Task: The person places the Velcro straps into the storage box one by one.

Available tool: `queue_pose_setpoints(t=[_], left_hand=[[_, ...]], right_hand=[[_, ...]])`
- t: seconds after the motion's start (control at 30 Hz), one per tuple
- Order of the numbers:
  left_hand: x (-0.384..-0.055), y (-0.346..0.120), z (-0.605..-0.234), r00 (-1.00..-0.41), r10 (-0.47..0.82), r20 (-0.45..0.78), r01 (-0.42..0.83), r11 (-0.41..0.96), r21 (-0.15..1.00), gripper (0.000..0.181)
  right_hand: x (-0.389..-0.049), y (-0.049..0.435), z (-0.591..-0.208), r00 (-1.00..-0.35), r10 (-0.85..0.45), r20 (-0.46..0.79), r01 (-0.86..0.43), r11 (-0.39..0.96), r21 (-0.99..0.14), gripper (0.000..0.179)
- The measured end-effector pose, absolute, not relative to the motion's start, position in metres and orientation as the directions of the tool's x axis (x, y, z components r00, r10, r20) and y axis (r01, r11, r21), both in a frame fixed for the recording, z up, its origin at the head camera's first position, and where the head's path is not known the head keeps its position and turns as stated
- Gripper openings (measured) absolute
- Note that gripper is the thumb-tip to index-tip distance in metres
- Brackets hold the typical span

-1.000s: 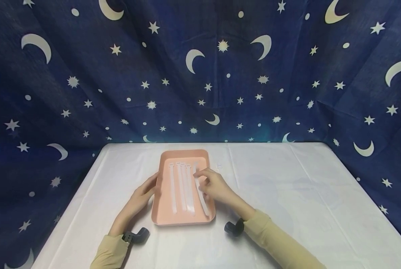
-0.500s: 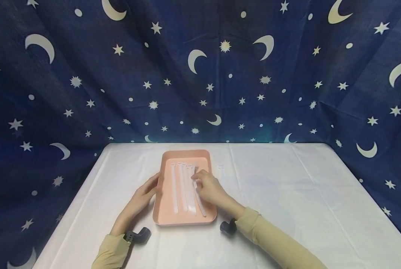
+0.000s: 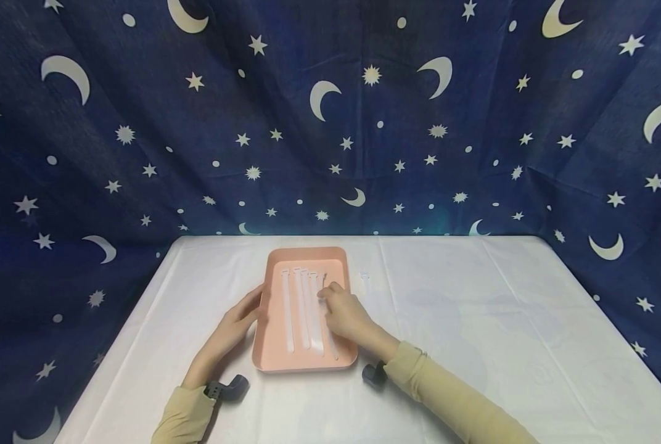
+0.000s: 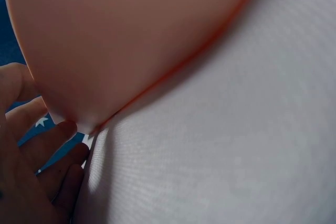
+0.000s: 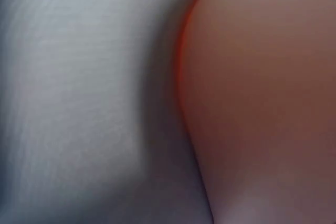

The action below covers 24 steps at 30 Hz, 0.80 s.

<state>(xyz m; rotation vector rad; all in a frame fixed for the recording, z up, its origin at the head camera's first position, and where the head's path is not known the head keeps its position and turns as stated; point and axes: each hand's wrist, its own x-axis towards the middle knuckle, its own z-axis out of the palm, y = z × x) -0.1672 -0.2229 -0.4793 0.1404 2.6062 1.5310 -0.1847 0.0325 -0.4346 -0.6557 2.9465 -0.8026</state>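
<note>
Inside the pink tray [image 3: 272, 361] lie several white cable straps [image 3: 288, 314], each with a wider head at the far end and arranged lengthwise side by side. My right hand [image 3: 349, 314] is over the tray's right half. Its thumb and fingers pinch the upper part of the rightmost white cable strap [image 3: 333, 348], which lies slightly slanted and is partly covered by the hand. My left hand [image 3: 238, 317] rests against the tray's left wall, fingers extended along the outside. In the left wrist view, fingertips touch that outer wall [image 4: 131, 40]. The right wrist view shows no fingers.
Another white strap [image 3: 365, 283] lies on the white tablecloth [image 3: 475, 333] just right of the tray, hard to see against it. A dark blue curtain [image 3: 286, 203] with moons and stars hangs behind the table. A dark camera band [image 3: 227, 390] sits on each wrist.
My right hand has shifted slightly left and lowered the rightmost strap, which was bent and is now straighter beside the others. The left hand stays at the tray's wall.
</note>
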Motion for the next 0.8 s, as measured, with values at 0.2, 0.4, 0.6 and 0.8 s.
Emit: queue_pose_setpoints(t=[0.2, 0.4, 0.6, 0.8], left_hand=[[-0.167, -0.223, -0.479, -0.988, 0.141, -0.055, 0.020, 0.481, 0.877, 0.059], [-0.167, -0.223, -0.480, -0.988, 0.143, -0.063, 0.013, 0.476, 0.879, 0.059], [-0.167, -0.223, -0.479, -0.988, 0.143, -0.061, 0.014, 0.472, 0.881, 0.059], [-0.166, -0.222, -0.477, -0.988, 0.142, -0.056, 0.019, 0.475, 0.880, 0.059]], right_hand=[[-0.183, 0.033, -0.436, -0.901, -0.421, 0.104, -0.422, 0.793, -0.439, 0.045], [-0.181, 0.035, -0.437, -0.870, -0.471, 0.144, -0.490, 0.795, -0.357, 0.041], [-0.179, 0.038, -0.434, -0.846, -0.505, 0.171, -0.533, 0.792, -0.298, 0.022], [-0.174, 0.044, -0.427, -0.853, -0.486, 0.190, -0.522, 0.787, -0.330, 0.024]])
